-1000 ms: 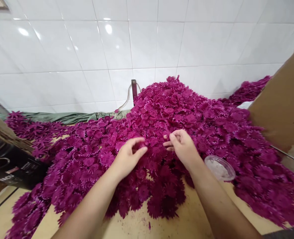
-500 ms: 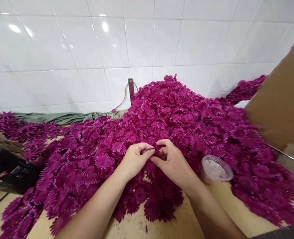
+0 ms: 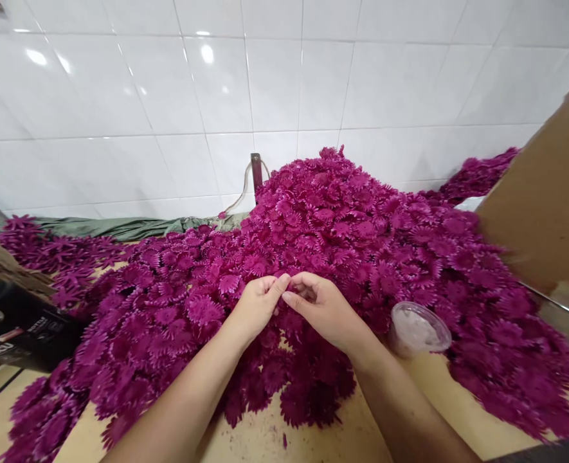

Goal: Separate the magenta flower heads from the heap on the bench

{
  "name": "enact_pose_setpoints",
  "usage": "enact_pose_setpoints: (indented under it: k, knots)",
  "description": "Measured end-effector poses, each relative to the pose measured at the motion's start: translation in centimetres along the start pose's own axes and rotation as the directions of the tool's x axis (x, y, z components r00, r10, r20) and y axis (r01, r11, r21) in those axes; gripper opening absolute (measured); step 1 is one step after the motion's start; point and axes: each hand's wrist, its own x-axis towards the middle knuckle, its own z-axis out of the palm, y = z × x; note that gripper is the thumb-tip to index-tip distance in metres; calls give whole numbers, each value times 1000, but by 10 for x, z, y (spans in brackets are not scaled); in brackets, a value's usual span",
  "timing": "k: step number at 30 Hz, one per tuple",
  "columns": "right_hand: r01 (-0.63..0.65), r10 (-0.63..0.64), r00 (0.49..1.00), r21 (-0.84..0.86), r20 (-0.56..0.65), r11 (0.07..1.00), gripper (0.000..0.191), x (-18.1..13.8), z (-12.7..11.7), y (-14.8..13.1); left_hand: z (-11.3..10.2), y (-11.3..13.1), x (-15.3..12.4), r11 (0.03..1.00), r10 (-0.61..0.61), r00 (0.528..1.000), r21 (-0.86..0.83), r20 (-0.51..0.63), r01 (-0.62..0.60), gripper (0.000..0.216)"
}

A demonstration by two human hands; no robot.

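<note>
A big heap of magenta artificial flower heads point(image 3: 342, 218) covers the tan table point(image 3: 323, 437) and rises against the tiled wall. My left hand point(image 3: 255, 305) and my right hand point(image 3: 320, 307) meet fingertip to fingertip just above the heap's near side. Both have their fingers curled in a pinch. What they pinch is hidden between the fingers; a bit of magenta shows under the right hand's fingers. A small clear plastic cup point(image 3: 419, 328) with whitish contents stands on the table just right of my right wrist.
A brown cardboard panel point(image 3: 549, 193) rises at the right edge. A dark printed box point(image 3: 18, 331) and more cardboard lie at the left. Green cloth point(image 3: 120, 226) runs along the wall behind. A metal post with a cable point(image 3: 256, 168) stands at the wall.
A second ago my hands were apart and picking in the heap. They have come together, and the pinch has shifted slightly left and up.
</note>
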Motion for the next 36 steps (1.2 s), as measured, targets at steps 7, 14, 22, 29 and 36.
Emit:
enact_pose_setpoints:
  k: [7, 14, 22, 29, 36]
  knots:
    - [-35, 40, 975, 26, -220, 999, 21, 2, -3, -2, -6, 6, -15, 999, 50, 996, 8, 74, -51, 30]
    - [-2, -56, 837, -105, -544, 994, 17, 34, -24, 3, -2, 12, -24, 998, 35, 999, -47, 42, -33, 32]
    - [-164, -217, 736, -480, -642, 862, 45, 36, -61, 9, -11, 3, -24, 979, -78, 994, -181, 76, 91, 29]
    - [63, -89, 994, -328, -67, 943, 17, -2, -8, -16, -5, -4, -8, 999, -13, 1000, -33, -15, 12, 42]
    - [-59, 59, 998, 4, 17, 998, 10, 7, -7, -7, -6, -1, -12, 991, -45, 998, -126, 53, 51, 47]
